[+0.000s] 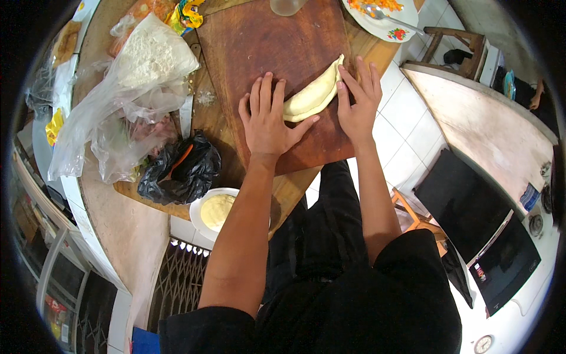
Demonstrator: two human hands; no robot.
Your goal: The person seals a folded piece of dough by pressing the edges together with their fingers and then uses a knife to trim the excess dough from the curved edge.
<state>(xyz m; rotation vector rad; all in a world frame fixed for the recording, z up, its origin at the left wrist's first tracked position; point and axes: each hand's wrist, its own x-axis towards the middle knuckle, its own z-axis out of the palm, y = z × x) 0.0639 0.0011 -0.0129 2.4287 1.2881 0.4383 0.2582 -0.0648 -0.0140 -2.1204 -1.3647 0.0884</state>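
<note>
We stand over a round wooden table in a tiled kitchen, working on a large brown board. On it lies a pale dough, already folded into a half-moon; its curved edge looks unsealed yet, we judge. Our left hand lies flat, fingers spread, at its lower end; our right hand presses the upper edge with fingers together. Flour bags, a black bag and a filling bowl crowd the left.

Matt smooth dough; worn wooden board; glossy plastic bags.
</note>
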